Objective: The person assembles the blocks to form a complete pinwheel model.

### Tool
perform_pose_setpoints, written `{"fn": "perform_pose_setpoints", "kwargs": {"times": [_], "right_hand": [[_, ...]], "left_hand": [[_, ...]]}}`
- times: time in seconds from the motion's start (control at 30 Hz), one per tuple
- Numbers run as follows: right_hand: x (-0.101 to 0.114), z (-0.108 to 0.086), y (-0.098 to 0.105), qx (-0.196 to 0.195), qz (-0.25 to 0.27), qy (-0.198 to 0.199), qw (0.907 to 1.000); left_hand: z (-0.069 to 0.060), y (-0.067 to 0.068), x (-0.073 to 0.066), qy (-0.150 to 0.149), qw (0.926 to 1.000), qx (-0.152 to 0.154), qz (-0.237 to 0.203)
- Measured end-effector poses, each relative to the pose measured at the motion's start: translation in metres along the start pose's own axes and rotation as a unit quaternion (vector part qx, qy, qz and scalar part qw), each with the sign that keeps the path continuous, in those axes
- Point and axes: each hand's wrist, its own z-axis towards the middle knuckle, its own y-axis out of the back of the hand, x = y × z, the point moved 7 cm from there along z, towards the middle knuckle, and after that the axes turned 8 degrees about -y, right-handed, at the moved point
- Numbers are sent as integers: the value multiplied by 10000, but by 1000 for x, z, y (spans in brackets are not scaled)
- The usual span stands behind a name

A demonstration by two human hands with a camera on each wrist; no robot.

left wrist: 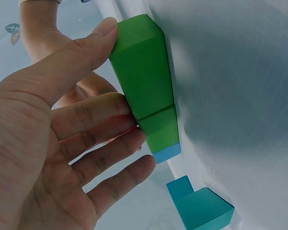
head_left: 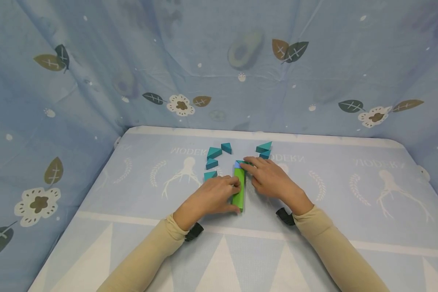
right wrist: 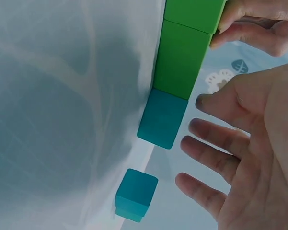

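Observation:
Two green blocks (head_left: 239,190) lie end to end in a row on the table, with a light blue piece (head_left: 237,164) and a teal triangular block (right wrist: 163,118) at the far end. My left hand (head_left: 216,195) is along the row's left side, its thumb touching the near end of the green block (left wrist: 146,72) and its fingertips against the side. Beside the far end is my right hand (head_left: 270,178), fingers spread and slightly bent around the teal block; the right wrist view shows its fingertips near that block, and contact is hard to tell.
Several teal triangular blocks (head_left: 214,152) lie left of the row's far end. Two more blocks (head_left: 264,147) sit beyond my right hand. A patterned blue curtain (head_left: 219,61) stands behind the table's far edge (head_left: 314,140).

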Motion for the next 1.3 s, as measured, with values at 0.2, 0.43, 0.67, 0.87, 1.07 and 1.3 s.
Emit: {"fn": "perform_pose_setpoints", "kwargs": {"times": [0.2,0.43,0.67,0.87,1.07,1.3], "right_hand": [[-1,0,-4,-95,-83,127,9998],[0,0,-7,-76,-173,205,9996],[2,0,-7,45,-23,121,9999],[2,0,-7,40,-25,91,9999],[-10,-1,2,76,195,-123,9997],[-48,-6,21,45,259,-877,9958]], "left_hand": [[1,0,0,1,10000,3,39],[2,0,0,-29,9999,11,113],[1,0,1,-20,10000,-38,79],[0,0,1,-27,9999,-108,39],[-1,0,1,-80,9998,-191,20],[-2,0,0,-119,9996,-271,-4]]}}
